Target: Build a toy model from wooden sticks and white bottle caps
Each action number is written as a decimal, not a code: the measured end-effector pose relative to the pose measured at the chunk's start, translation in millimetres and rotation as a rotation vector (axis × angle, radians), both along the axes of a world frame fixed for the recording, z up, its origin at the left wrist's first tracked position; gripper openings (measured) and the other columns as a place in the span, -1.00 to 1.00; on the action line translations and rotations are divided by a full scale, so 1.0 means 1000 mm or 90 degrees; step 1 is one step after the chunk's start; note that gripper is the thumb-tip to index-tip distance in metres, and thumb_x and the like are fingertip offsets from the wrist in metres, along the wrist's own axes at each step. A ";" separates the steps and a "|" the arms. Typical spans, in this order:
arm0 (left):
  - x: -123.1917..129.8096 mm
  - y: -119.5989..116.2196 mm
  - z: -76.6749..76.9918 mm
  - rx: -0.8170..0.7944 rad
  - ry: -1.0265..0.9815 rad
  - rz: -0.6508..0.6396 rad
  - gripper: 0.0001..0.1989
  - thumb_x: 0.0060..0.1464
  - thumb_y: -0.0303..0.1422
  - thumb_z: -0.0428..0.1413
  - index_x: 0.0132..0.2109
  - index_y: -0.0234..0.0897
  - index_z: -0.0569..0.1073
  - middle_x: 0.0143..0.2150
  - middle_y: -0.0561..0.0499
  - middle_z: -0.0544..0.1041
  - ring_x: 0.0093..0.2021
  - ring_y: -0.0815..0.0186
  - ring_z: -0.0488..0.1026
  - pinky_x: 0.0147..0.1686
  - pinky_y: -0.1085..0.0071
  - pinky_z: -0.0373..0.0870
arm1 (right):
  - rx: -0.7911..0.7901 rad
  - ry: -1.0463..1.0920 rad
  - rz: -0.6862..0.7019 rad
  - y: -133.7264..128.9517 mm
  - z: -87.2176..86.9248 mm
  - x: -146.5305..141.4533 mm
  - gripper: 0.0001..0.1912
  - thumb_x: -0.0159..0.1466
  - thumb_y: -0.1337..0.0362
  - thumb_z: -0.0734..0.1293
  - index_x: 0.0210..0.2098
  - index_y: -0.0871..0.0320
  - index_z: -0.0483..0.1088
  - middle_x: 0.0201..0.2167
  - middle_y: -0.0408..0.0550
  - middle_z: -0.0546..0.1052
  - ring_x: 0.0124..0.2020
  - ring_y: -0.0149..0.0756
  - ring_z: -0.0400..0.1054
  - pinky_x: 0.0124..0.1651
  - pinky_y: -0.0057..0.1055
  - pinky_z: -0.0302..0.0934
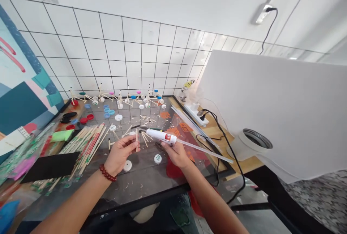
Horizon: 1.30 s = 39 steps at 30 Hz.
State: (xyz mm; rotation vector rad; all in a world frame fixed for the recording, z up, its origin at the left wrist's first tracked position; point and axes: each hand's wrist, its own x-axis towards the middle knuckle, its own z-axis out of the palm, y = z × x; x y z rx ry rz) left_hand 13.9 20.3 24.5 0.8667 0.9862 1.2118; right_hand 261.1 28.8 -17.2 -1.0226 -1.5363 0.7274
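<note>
Near the table's middle, my left hand pinches a short wooden stick and holds it upright. My right hand is wrapped round a white glue gun, whose nozzle points left at the stick. From its rear a long clear glue stick slopes down to the right. Below my left hand lies a white cap, and another cap with a green print lies between my hands. Cut stick pieces lie behind the stick.
Small stick-and-cap models line the table's back edge. Bundled wooden sticks and a black sheet lie at the left. Blue caps sit behind them. At the right are a power strip, black cables and a white container.
</note>
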 end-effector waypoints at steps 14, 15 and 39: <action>0.013 -0.007 0.002 0.004 0.053 -0.017 -0.59 -0.35 -0.24 0.55 -0.26 -0.24 0.74 -0.38 -0.02 0.63 -0.35 0.25 0.48 -0.28 0.26 0.57 | 0.073 -0.067 0.030 0.000 -0.021 0.016 -0.64 0.44 -0.06 0.38 -0.02 0.08 0.55 -0.19 0.08 0.66 -0.07 0.00 0.55 -0.01 -0.10 0.50; 0.012 -0.007 0.002 0.011 0.057 -0.017 -0.62 -0.33 -0.25 0.55 -0.27 -0.21 0.74 -0.38 -0.02 0.63 -0.36 0.24 0.48 -0.28 0.24 0.56 | 0.077 -0.072 0.030 0.000 -0.021 0.016 -0.64 0.44 -0.06 0.38 -0.01 0.08 0.54 -0.19 0.08 0.66 -0.08 0.00 0.55 -0.01 -0.10 0.50; 0.013 -0.005 -0.001 0.027 0.046 0.022 -0.66 -0.37 -0.37 0.53 -0.31 -0.24 0.71 -0.46 0.06 0.56 -0.45 0.34 0.42 -0.40 0.35 0.49 | 0.246 -0.210 -0.024 -0.007 -0.009 0.017 -0.78 0.50 0.08 0.30 0.00 0.06 0.44 -0.21 0.02 0.63 -0.24 -0.12 0.52 -0.15 -0.17 0.41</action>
